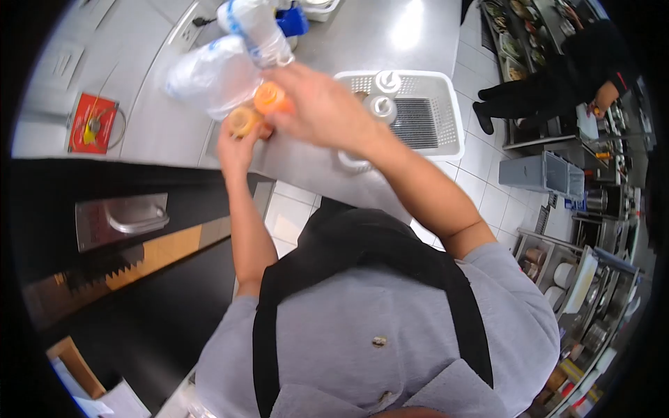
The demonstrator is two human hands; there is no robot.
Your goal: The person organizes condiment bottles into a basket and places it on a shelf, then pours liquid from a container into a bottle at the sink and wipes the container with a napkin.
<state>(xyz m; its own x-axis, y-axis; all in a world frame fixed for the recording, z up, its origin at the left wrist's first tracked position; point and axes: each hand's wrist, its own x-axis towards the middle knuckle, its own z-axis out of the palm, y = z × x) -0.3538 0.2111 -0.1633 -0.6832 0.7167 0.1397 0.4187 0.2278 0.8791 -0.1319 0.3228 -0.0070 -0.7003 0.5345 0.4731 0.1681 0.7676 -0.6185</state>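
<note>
My left hand (pixel 235 150) is closed around a small yellow-orange bottle (pixel 242 122), seen from above with a round top. Right beside it, my right hand (pixel 324 104) is closed on a bright orange bottle or cap (pixel 270 97); motion blurs it, and the fingers hide its lower part. The two orange things are close together over the counter's left edge. Just beyond them lie clear plastic bags (pixel 216 73) with blue marks. To the right, a white perforated basket (pixel 456 122) holds squeeze bottles (pixel 382 108) with pale tops.
The steel counter (pixel 327 42) runs away from me. A blue object (pixel 293 21) stands behind the bags, and a black plug (pixel 202 22) is at the wall. At right, a person (pixel 557 80) in dark clothes stands by shelves, near a grey bin (pixel 523 171).
</note>
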